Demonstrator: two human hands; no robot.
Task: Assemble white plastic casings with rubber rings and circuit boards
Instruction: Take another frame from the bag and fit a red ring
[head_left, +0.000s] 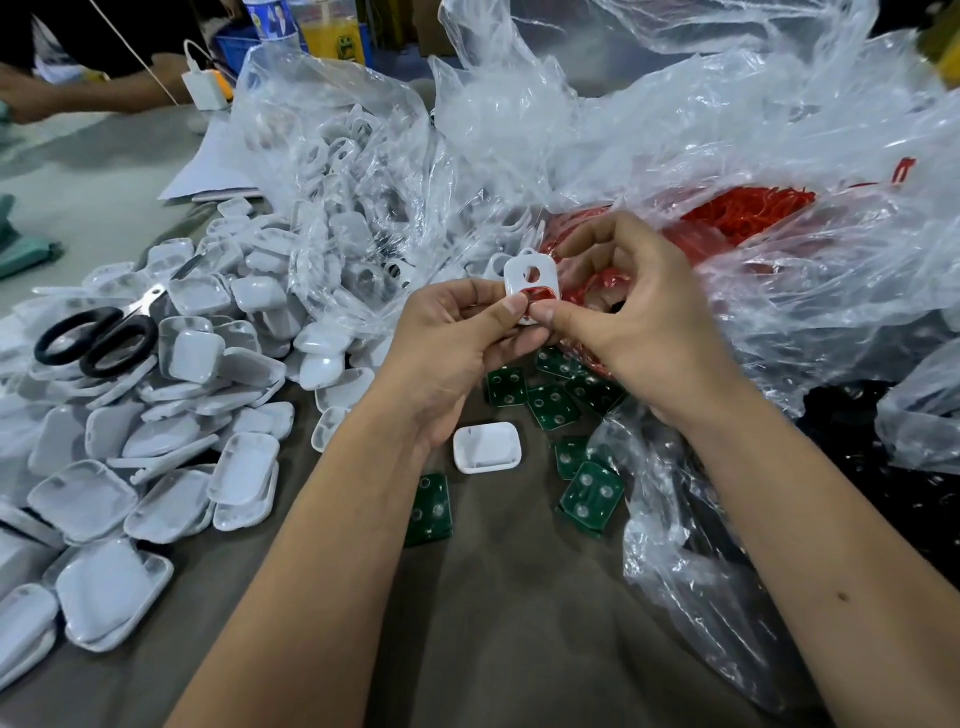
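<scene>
Forearms reach over table (509, 649); left hand (457, 338) and right hand (623, 312) share grip, both pinching white casing (531, 278) with red rubber ring (540, 295) half seated. Circuit boards (553, 405) below grip. Risk: uneven thumb pressure pops ring out of groove.

Both bare forearms reach forward and converge. The left hand (457, 332) curls, thumb on top, pinching beside the right hand (623, 312), whose thumb and forefinger pinch too (remaining fingers arched above, apparently loose); the thumb tips nearly touch.
</scene>
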